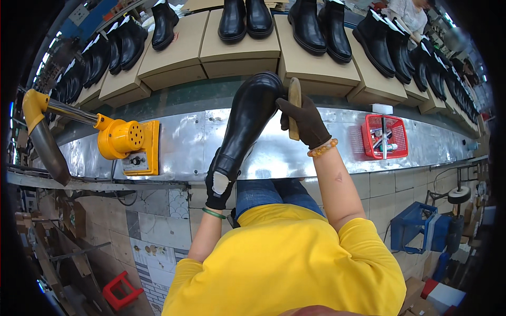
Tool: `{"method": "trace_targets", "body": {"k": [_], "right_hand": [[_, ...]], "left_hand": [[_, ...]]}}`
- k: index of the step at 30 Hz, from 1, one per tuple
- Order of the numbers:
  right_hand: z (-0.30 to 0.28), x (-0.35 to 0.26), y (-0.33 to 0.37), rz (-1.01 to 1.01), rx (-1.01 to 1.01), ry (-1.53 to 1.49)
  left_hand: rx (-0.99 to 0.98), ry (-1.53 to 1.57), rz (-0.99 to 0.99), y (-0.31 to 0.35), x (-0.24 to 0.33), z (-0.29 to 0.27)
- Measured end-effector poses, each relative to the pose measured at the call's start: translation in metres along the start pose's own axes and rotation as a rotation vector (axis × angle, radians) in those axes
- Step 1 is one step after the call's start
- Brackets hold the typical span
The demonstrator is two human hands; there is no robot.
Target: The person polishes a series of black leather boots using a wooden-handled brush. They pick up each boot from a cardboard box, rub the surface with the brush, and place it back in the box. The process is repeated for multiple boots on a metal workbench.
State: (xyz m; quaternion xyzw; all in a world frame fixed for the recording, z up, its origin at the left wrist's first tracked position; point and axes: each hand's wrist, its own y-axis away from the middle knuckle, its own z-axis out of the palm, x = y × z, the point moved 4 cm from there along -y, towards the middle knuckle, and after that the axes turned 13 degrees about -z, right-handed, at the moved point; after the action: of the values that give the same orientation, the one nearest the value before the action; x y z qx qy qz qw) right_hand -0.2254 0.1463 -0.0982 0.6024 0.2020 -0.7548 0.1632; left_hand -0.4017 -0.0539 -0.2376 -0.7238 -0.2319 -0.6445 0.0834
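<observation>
A glossy black ankle boot [243,118] is held over the metal bench, its toe pointing away from me and slightly right. My left hand [219,189], in a dark glove, is at the boot's top opening and supports it; the fingers are mostly hidden. A white patch shows at that end. My right hand [310,124], in a dark brown glove, grips a long, rounded wooden brush [294,108] upright beside the boot's toe. Its bristles cannot be made out. The right thumb and fingers wrap the wood close to the boot's side.
Tan cardboard boxes [240,47] carry black boots [259,18] along the far side. On the metal bench [182,142] stand a yellow machine [118,139] at left and a red basket [367,138] of small items at right. A red stool [121,290] and blue crate [408,226] are on the floor.
</observation>
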Motion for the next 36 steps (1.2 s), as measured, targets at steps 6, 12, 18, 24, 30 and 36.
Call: {"method": "trace_targets", "body": {"k": [6,12,18,24,30,36], "right_hand": [[-0.004,-0.011,0.013,-0.086,0.027,0.048],[-0.014,-0.008,0.023,-0.073,0.056,0.086],[-0.036,0.004,0.033,-0.042,0.077,-0.013],[-0.057,0.017,0.045,-0.049,0.113,-0.147],[-0.07,0.049,0.048,-0.05,0.169,-0.436],[-0.071,0.072,0.054,-0.004,0.112,-0.483]], "left_hand": [[-0.398,1.235,-0.384,-0.01,-0.012,0.027],[-0.369,1.265,-0.468,-0.005,-0.012,0.038],[-0.23,0.442,-0.213,-0.012,-0.012,0.032],[-0.229,0.581,-0.17,-0.017,0.0,0.021],[-0.101,0.608,-0.074,-0.008,0.062,0.0],[0.012,0.411,-0.028,-0.012,0.107,-0.015]]}}
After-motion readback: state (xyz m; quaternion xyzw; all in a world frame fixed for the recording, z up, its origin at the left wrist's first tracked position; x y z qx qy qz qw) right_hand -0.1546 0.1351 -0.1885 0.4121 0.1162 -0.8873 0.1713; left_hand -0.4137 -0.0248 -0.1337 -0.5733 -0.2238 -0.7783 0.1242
